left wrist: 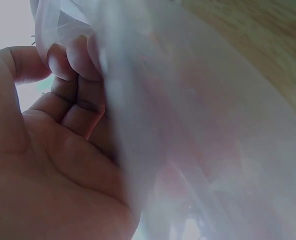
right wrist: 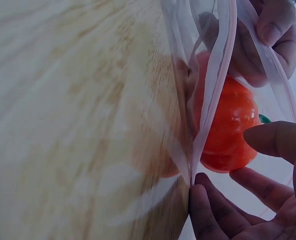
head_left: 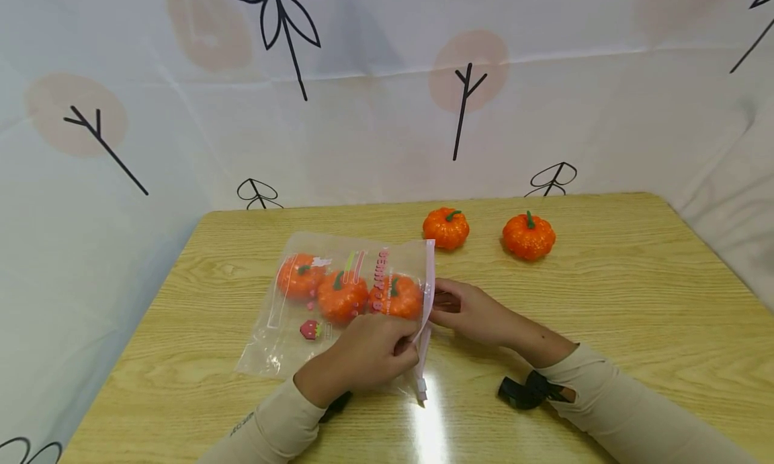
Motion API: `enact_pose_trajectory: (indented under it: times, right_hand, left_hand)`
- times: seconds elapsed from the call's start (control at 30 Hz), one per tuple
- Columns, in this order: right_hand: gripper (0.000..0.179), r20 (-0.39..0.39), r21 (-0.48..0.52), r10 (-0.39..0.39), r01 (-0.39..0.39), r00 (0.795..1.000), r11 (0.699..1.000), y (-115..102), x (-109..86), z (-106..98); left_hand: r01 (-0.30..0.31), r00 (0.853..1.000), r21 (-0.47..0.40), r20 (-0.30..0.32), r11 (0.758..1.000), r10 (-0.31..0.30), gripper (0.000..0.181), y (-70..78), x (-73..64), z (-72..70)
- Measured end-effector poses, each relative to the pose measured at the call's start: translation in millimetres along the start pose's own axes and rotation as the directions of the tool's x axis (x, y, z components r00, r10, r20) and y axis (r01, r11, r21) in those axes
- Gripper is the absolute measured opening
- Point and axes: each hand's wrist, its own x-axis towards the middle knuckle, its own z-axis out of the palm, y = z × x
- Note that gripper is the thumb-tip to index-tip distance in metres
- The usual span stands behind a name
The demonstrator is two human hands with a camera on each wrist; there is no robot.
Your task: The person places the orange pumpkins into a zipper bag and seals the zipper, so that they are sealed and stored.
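Observation:
A clear zip bag with a pink-edged mouth lies on its side, three small orange pumpkins inside. My left hand pinches the near side of its mouth between thumb and fingers, holding the opening apart. At that opening is my right hand, thumb and forefinger extended at the pumpkin closest to the mouth. Its other fingertips lie along the lower lip of the bag. Deeper in the bag sit a middle pumpkin and a far-left pumpkin. A slider hangs at the zip's near end.
Two more orange pumpkins with green stems stand behind the bag on the wooden table: one pumpkin just past the bag's corner, another pumpkin farther right. A printed white cloth hangs behind the table.

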Motion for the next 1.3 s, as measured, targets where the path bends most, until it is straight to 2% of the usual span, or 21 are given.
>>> enact_pose_trajectory:
  times: [0.2, 0.33, 0.5, 0.67, 0.77, 1.0, 1.3]
  right_hand:
    - [0.052, -0.003, -0.004, 0.008, -0.008, 1.000, 1.000, 2.0, 0.0, -0.6]
    - [0.046, 0.009, -0.005, -0.012, 0.012, 1.000, 1.000, 2.4, 0.6, -1.1]
    - [0.039, 0.026, -0.014, -0.026, 0.026, 0.999, 1.000, 2.3, -0.1, -0.2]
    - [0.036, 0.044, -0.021, -0.044, 0.045, 0.998, 0.999, 1.5, -1.5, 0.1]
    - [0.037, 0.061, -0.038, -0.081, 0.083, 0.995, 0.996, 2.3, -2.2, -0.3]
    - [0.036, 0.105, -0.093, -0.141, 0.151, 0.984, 0.984, 5.2, -3.5, -1.2]
    - [0.036, 0.172, -0.141, -0.162, 0.187, 0.972, 0.972, 4.8, -3.4, -2.1]
  left_hand:
    - [-0.008, 1.000, 0.006, -0.021, 1.000, 0.008, 0.019, -0.1, 0.1, 1.2]
    - [-0.009, 0.995, 0.064, -0.102, 0.998, 0.016, 0.022, 1.1, -0.4, 1.8]
    - [-0.026, 0.974, 0.165, -0.220, 0.986, 0.062, 0.026, 4.4, -1.3, 2.2]
    - [-0.068, 0.948, 0.230, -0.289, 0.971, 0.135, 0.026, 5.0, -0.6, 2.6]
    - [-0.081, 0.931, 0.270, -0.324, 0.959, 0.170, 0.027, 4.8, 0.0, 3.0]
    - [-0.104, 0.896, 0.355, -0.372, 0.929, 0.243, 0.026, 3.1, 1.8, 5.2]
    - [-0.108, 0.876, 0.375, -0.403, 0.921, 0.267, 0.027, 1.8, 1.7, 4.5]
